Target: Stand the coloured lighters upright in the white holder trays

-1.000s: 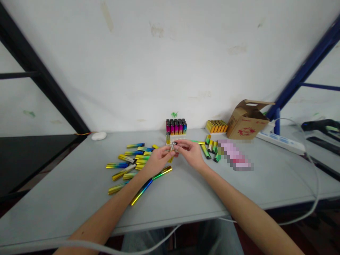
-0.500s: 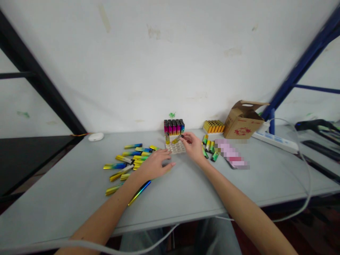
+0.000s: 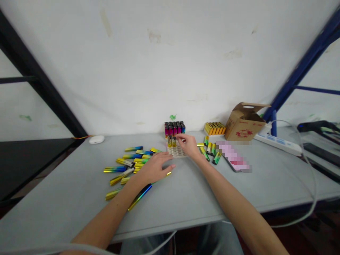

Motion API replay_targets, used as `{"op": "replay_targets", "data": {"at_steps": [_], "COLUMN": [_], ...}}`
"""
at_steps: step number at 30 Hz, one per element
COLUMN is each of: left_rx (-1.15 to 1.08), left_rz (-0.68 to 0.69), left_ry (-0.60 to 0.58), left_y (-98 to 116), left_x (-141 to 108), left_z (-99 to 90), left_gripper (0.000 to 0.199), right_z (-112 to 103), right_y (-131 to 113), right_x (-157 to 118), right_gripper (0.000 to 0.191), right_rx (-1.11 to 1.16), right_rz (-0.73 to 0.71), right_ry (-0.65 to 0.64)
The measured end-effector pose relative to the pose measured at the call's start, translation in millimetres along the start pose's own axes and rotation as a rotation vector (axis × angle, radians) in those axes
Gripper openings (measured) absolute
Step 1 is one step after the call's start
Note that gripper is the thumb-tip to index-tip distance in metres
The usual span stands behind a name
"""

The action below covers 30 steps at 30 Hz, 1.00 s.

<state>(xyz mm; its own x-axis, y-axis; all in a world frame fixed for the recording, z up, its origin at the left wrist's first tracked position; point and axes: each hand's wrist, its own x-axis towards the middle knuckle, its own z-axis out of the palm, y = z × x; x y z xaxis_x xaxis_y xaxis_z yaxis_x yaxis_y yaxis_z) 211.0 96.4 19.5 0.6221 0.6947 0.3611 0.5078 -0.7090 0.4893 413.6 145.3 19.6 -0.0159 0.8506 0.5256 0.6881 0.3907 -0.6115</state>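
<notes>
My right hand [image 3: 187, 144] pinches the top of a small yellow tube [image 3: 174, 142], which stands at the back of a white tray [image 3: 177, 152] with round holes. Beside it on the left stands another yellow tube [image 3: 169, 142]. My left hand [image 3: 159, 164] rests palm down on the table with its fingers spread, left of the tray's front. Several yellow and blue wrappers [image 3: 114, 169] lie under and left of my left hand. A block of pink and purple lighter-like pieces [image 3: 174, 129] stands upright behind the tray.
Green and yellow pieces [image 3: 204, 154] lie right of the tray, beside a pink phone-like item [image 3: 232, 156]. Behind are a tray of orange cylinders [image 3: 215, 128], an open cardboard box [image 3: 244, 127] and a power strip [image 3: 278, 143]. A white case [image 3: 96, 140] sits back left.
The tube in my right hand has gone from tilted to upright, beside the other one in the tray. My left hand has barely moved. The view has shifted slightly.
</notes>
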Motion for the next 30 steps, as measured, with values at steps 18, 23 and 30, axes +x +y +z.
{"op": "replay_targets", "data": {"at_steps": [18, 23, 30], "left_rx": [0.251, 0.264, 0.246], "left_rz": [0.102, 0.096, 0.113], "left_ry": [-0.072, -0.058, -0.051], "left_y": [-0.9, -3.8, -8.6], "left_x": [0.4, -0.5, -0.5], "left_z": [1.2, 3.2, 4.5], "left_gripper": [0.033, 0.032, 0.030], "right_z": [-18.2, -16.7, -15.5], "right_y": [-12.8, -7.9, -1.3], "right_x": [-16.8, -13.6, -15.7], "right_gripper": [0.038, 0.039, 0.050], "right_rx": [-0.219, -0.294, -0.091], "right_rz": [-0.429, -0.336, -0.290], "right_ry": [0.084, 0.018, -0.089]}}
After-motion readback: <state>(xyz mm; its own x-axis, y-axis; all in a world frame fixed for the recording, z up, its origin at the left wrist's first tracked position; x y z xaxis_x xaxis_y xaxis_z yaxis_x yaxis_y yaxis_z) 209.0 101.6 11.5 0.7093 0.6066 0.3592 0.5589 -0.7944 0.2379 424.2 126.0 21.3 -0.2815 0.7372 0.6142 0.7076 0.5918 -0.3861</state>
